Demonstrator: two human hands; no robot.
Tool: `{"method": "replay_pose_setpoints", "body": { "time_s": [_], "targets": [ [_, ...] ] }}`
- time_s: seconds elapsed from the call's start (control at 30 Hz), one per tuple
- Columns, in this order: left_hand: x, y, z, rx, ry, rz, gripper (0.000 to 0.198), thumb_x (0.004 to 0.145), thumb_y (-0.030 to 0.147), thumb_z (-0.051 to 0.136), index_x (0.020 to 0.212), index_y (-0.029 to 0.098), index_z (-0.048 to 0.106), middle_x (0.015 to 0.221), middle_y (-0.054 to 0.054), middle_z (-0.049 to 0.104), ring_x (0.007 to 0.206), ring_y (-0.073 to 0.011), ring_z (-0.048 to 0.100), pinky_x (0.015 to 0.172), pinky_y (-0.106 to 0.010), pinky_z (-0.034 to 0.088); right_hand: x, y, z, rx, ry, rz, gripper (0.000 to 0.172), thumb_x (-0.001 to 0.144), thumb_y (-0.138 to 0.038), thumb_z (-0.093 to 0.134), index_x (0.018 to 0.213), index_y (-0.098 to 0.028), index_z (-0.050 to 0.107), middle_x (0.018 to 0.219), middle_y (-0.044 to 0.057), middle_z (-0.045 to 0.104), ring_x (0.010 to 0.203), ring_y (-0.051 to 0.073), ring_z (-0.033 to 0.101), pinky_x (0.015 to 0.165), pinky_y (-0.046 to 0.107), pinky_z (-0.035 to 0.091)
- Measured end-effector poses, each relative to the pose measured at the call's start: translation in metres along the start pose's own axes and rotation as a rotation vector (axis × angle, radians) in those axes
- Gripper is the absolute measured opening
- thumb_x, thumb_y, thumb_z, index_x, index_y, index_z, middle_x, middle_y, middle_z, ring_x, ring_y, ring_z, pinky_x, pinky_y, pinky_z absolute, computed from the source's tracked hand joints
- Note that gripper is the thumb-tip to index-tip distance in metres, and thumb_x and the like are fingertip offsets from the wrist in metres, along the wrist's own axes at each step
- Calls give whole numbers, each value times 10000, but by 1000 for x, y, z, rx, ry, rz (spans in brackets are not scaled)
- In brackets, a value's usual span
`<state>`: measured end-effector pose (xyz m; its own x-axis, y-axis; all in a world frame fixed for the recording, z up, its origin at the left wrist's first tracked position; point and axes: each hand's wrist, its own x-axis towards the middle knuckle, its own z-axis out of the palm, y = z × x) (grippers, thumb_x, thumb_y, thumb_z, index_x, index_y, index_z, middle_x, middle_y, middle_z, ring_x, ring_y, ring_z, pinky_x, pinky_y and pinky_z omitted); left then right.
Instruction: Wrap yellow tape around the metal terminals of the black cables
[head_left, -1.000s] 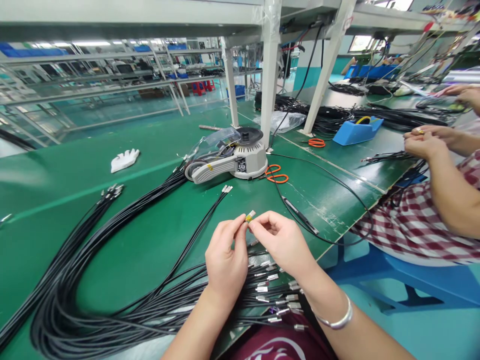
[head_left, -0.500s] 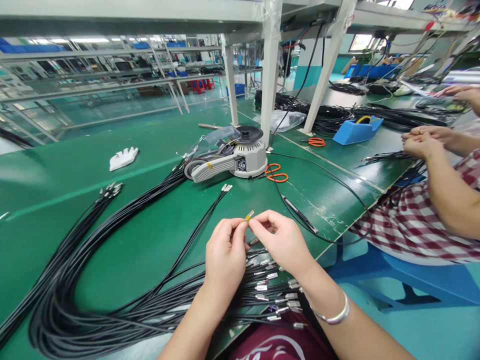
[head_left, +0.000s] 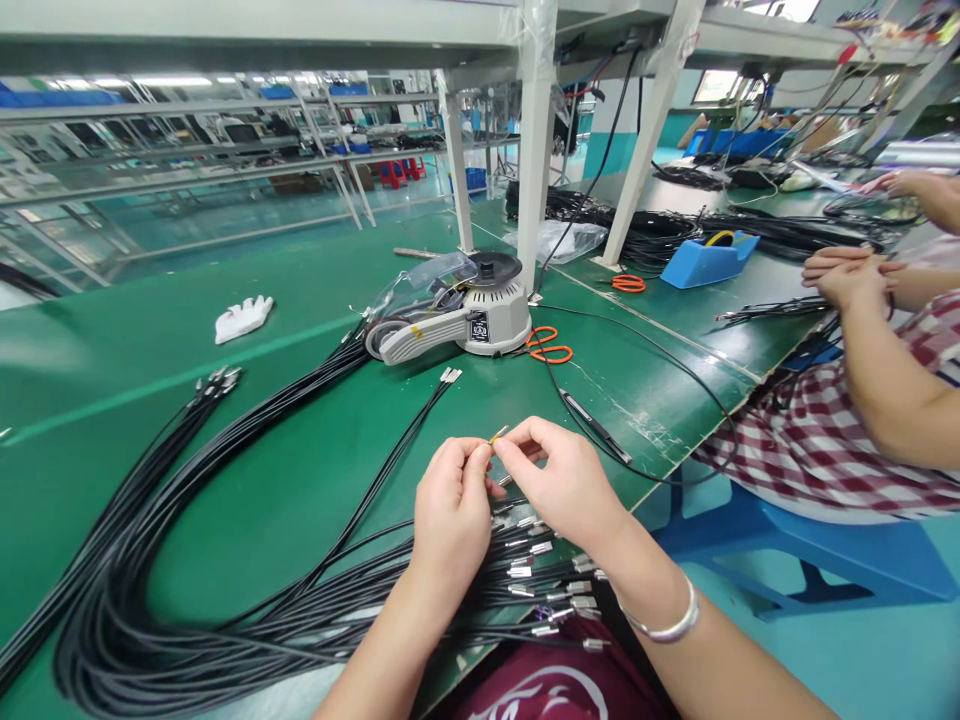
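Note:
My left hand (head_left: 450,515) and my right hand (head_left: 559,485) meet above the green table (head_left: 300,440), both pinching the metal tip of a thin black cable. A small yellow tape piece (head_left: 498,435) sticks up between the fingertips. Under my hands lies a bundle of black cables (head_left: 240,610) with several metal terminals (head_left: 551,580) fanned out near the table edge. Two finished cable ends (head_left: 450,376) lie further out.
A grey tape dispenser (head_left: 457,315) stands mid-table, orange scissors (head_left: 549,345) beside it. A white glove (head_left: 241,318) lies at left. A second cable bundle (head_left: 172,440) curves left. At right a person in a checked shirt (head_left: 825,440) works; a blue tape holder (head_left: 709,258) sits beyond.
My hands have dropped slightly toward the table and the yellow-taped tip has turned, showing less of it. The person at right has shifted their hands a little.

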<state>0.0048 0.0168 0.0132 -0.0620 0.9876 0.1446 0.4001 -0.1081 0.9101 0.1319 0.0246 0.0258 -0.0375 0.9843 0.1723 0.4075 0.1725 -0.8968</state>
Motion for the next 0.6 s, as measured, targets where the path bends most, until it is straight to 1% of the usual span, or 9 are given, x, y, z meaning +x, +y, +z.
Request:
{"method": "replay_pose_setpoints", "body": {
  "time_s": [0.07,0.2,0.3,0.37,0.5,0.6],
  "targets": [
    [1,0,1,15,4,32,206,891,301,452,765,186,569,718,12,585,611,-120,575,635,-246,430,0,0,-1,-54,7,-12,117,838,-265,550,762,-214,623,730,6,705,676,161,651,668,278,503],
    [0,2,-1,63,16,97,217,896,265,436,730,191,554,685,18,555,647,-124,543,658,-242,412,-1,-4,-3,-132,10,-14,131,846,-273,542,775,-213,634,756,13,707,701,175,648,674,295,495],
    [0,2,-2,16,5,96,222,895,267,436,718,190,545,678,19,544,654,-124,523,665,-243,400,0,-5,-4,-126,6,-11,140,845,-269,543,760,-208,636,767,23,708,719,181,652,675,296,494],
    [1,1,-3,-73,-30,54,220,894,284,437,724,189,541,658,23,540,646,-123,517,653,-242,396,1,-2,-4,-43,-21,3,141,846,-275,546,770,-208,644,762,23,711,707,176,659,674,292,501],
    [4,-2,-2,-260,-114,-69,214,883,331,455,759,180,541,613,29,546,610,-120,521,611,-237,389,2,6,0,251,-91,73,135,823,-298,587,832,-192,670,738,24,715,667,164,672,666,279,526],
    [5,-4,0,-334,-130,-135,230,873,357,472,754,171,538,599,32,535,601,-120,543,606,-237,391,-1,10,0,394,-94,119,190,798,-312,620,900,-168,689,745,37,718,654,165,665,667,284,538]
  ]
}}
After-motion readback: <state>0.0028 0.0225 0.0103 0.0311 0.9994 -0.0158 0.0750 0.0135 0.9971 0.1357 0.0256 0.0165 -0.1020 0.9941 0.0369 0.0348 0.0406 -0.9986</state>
